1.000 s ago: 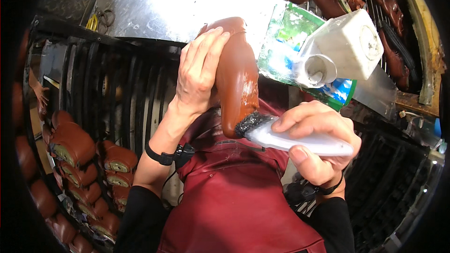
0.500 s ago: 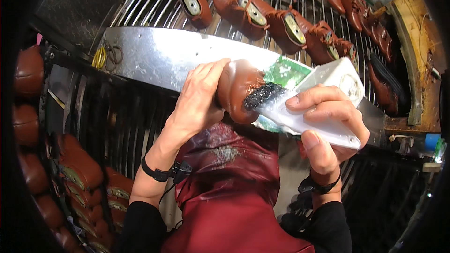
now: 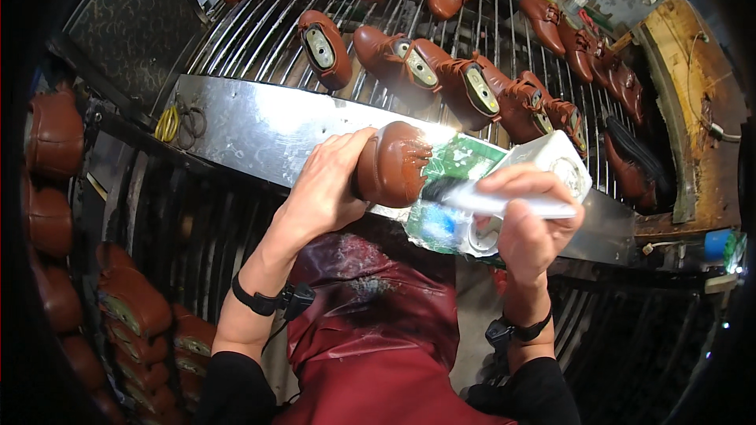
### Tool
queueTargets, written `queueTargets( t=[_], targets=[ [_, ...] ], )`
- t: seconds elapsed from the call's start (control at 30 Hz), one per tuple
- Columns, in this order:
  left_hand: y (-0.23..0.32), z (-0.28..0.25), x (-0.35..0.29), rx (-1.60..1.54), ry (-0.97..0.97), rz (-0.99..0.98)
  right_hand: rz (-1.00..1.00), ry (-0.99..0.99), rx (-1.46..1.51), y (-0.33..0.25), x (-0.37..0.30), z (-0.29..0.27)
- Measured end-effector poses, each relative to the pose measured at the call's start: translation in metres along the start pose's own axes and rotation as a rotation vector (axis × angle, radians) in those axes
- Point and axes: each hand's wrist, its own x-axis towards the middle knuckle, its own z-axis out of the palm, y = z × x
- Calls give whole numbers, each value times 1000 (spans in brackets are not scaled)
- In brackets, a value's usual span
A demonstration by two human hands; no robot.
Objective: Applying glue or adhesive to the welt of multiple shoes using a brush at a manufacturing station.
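Observation:
My left hand is closed round a brown leather shoe, whose rounded end faces me above the metal ledge. A wet, streaky coat covers the shoe's right side. Between the fingers of my right hand is a brush with a broad white handle, smeared by motion. Its dark bristles are just right of the shoe, over a green-and-white sheet spotted with white residue. Close behind the right hand stands a white container with a crusted opening.
Brown lace-up shoes rest on a rack of metal bars beyond the ledge. Scissors with yellow handles lie at its left end. More shoes are stacked at left. A wooden frame stands at right.
The brush has come away from the shoe's surface and turned flatter. The shoe has been tilted in my left hand, showing more of its rounded end. The view has shifted, revealing more of the rack.

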Motion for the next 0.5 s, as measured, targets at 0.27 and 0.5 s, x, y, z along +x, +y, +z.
queueTargets(
  t=[0.27,0.5],
  targets=[
    [-3,-4,1,-61,-36,-41,-128,-127,-5,8,29,15],
    [-9,-19,9,-261,-64,-15,170,76,-347,50,-29,-20]
  ],
)
